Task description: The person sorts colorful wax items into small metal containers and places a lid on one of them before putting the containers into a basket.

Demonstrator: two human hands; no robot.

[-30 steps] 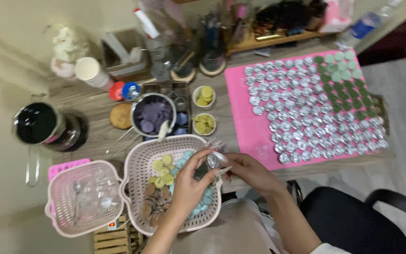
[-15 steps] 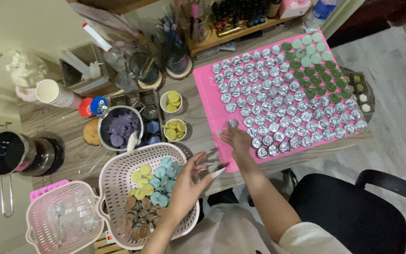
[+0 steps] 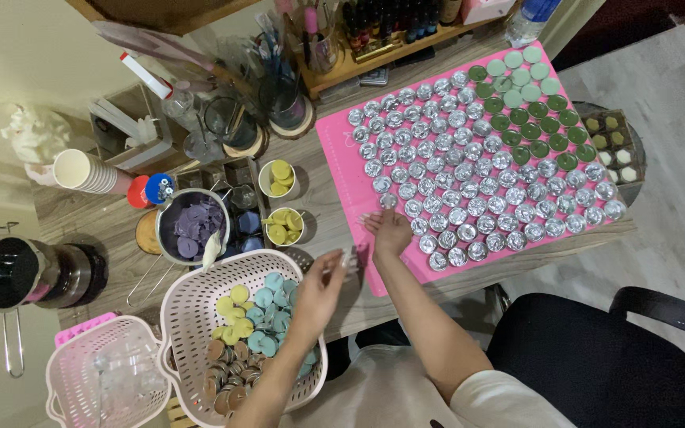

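Right hand [image 3: 388, 231] flat on the near left edge of the pink mat [image 3: 341, 162], fingers spread loosely and pointing away toward the far rows, fingertips touching a small silver tin cup [image 3: 389, 201] in the outer column; nothing clasped. Left hand [image 3: 319, 292] raised above the right rim of the white perforated basket [image 3: 192, 305], pinching narrowly a small silver piece [image 3: 348, 259], too blurred to tell its long axis or direction. Inside the basket, yellow, teal and brown wax discs [image 3: 257, 317].
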